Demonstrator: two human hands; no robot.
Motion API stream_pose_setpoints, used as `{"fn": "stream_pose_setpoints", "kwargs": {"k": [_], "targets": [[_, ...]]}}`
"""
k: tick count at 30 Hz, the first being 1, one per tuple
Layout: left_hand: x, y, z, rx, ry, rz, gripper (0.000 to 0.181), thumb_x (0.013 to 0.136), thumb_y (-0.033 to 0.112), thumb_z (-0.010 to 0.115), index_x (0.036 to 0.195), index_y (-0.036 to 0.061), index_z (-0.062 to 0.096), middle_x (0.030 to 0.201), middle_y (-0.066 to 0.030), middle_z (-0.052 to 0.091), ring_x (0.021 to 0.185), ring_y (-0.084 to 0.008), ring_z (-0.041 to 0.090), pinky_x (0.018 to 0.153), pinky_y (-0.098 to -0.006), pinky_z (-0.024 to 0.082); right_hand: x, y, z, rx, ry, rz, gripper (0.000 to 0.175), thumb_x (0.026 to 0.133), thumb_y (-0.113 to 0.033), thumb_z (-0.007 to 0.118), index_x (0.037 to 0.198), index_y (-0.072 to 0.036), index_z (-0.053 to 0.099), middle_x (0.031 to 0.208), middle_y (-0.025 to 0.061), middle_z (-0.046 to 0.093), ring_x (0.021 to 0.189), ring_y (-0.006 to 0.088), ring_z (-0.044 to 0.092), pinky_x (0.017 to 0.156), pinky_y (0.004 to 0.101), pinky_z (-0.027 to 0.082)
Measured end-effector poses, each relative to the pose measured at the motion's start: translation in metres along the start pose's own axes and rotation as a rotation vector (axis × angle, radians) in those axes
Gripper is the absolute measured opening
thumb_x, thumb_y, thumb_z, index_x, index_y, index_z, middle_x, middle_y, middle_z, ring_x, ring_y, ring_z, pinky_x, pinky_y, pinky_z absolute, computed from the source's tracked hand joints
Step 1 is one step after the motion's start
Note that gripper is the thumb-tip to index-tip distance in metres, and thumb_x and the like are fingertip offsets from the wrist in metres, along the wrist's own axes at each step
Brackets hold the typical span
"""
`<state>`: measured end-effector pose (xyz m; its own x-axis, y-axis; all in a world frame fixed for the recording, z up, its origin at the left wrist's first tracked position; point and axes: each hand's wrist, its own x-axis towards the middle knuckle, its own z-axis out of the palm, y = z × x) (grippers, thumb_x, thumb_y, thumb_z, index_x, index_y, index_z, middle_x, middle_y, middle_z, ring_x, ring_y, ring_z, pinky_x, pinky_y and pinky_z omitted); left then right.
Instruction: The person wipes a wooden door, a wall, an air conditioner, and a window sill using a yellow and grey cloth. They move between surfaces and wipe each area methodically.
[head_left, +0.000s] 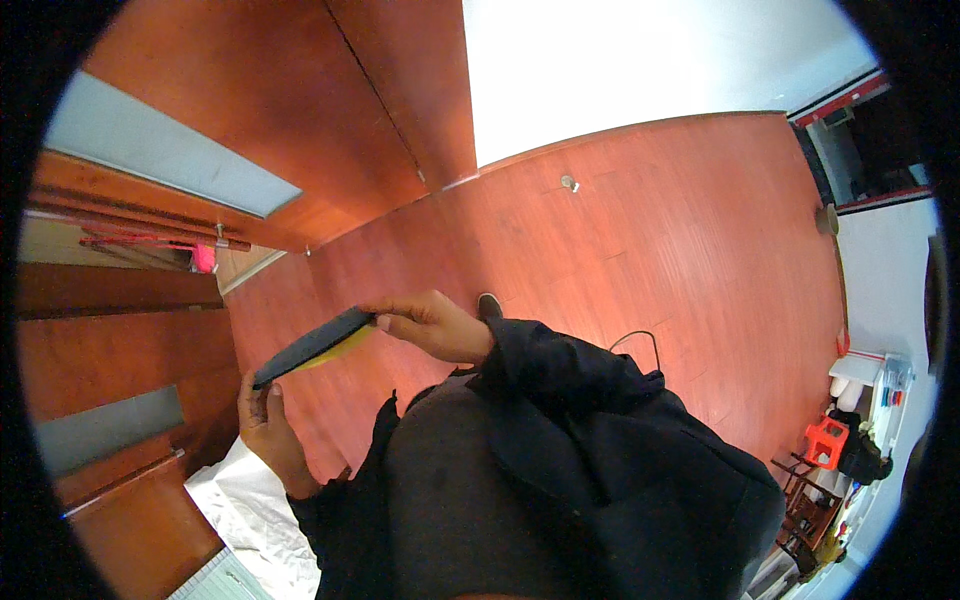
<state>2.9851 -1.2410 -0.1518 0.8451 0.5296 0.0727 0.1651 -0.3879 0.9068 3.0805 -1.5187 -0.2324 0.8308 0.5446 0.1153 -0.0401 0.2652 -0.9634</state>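
Note:
A flat dark grey pad or folded cloth (315, 347) with yellow on its underside spans the space between my hands, tilted up to the right. My left hand (271, 433) pinches its lower left end between thumb and fingers. At the upper right end, my right hand (435, 328) grips it with the thumb beneath. Its exact kind cannot be told. Below it lies the reddish wood floor (570, 270). A white sheet or bag (259, 517) is beside and behind my left wrist.
Wooden doors (300, 97) with glass panels stand at the left, a gap between them. A small metal doorstop (570, 183) rises from the floor. A dark cable (641, 334) loops by my right sleeve. A red plastic stool (826, 442) and a wooden chair (814, 510) are far right.

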Motion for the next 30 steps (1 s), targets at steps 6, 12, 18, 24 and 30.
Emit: {"fn": "stream_pose_setpoints", "kwargs": {"k": [6,12,18,24,30], "targets": [[0.053,0.031,0.057,0.062,-0.039,0.086,0.04,0.1,-0.003,0.062,0.139,-0.0071,0.06,0.129,-0.0159,0.07,0.116,-0.0215,0.067,0.102,-0.0329,0.052,0.042,-0.027,-0.061,0.019,0.097,0.032,0.038,0.108,-0.021,0.058,0.137,0.002,0.064,0.108,0.0112,0.074,0.098,0.0159,0.066,0.09,0.0341,0.053],[0.113,0.067,0.111,-0.094,-0.157,0.12,0.045,0.098,-0.004,0.064,0.142,-0.0053,0.058,0.13,-0.0134,0.069,0.12,-0.0202,0.064,0.106,-0.0322,0.049,0.066,-0.066,-0.106,0.001,0.153,0.034,0.04,0.111,-0.018,0.054,0.145,0.003,0.057,0.131,0.0117,0.069,0.121,0.0169,0.063,0.106,0.0336,0.049],[0.183,0.112,0.158,-0.23,-0.154,0.231,0.058,0.097,-0.005,0.065,0.152,-0.0035,0.048,0.134,-0.0138,0.066,0.125,-0.0206,0.062,0.108,-0.0328,0.048,0.135,-0.115,-0.14,0.081,0.246,-0.043,0.044,0.111,-0.02,0.054,0.151,-0.001,0.053,0.14,0.01,0.064,0.128,0.0199,0.06,0.109,0.0369,0.049],[0.29,0.148,0.202,-0.33,-0.283,0.43,0.075,0.095,-0.003,0.071,0.161,-0.0009,0.035,0.142,-0.0199,0.06,0.131,-0.0263,0.059,0.112,-0.0383,0.048,0.229,-0.162,-0.165,-0.136,0.321,-0.355,0.058,0.11,-0.03,0.057,0.16,-0.004,0.041,0.155,0.0141,0.051,0.143,0.0287,0.051,0.116,0.0431,0.044],[0.386,0.199,0.239,-0.064,-0.2,0.87,0.099,0.092,0.01,0.078,0.166,0.0006,0.013,0.165,-0.0284,0.029,0.151,-0.0417,0.037,0.122,-0.05,0.037,0.334,-0.197,-0.177,-0.621,0.353,-0.572,0.081,0.106,-0.025,0.061,0.167,-0.002,0.014,0.17,0.0216,0.026,0.155,0.0345,0.032,0.123,0.045,0.032]]}}
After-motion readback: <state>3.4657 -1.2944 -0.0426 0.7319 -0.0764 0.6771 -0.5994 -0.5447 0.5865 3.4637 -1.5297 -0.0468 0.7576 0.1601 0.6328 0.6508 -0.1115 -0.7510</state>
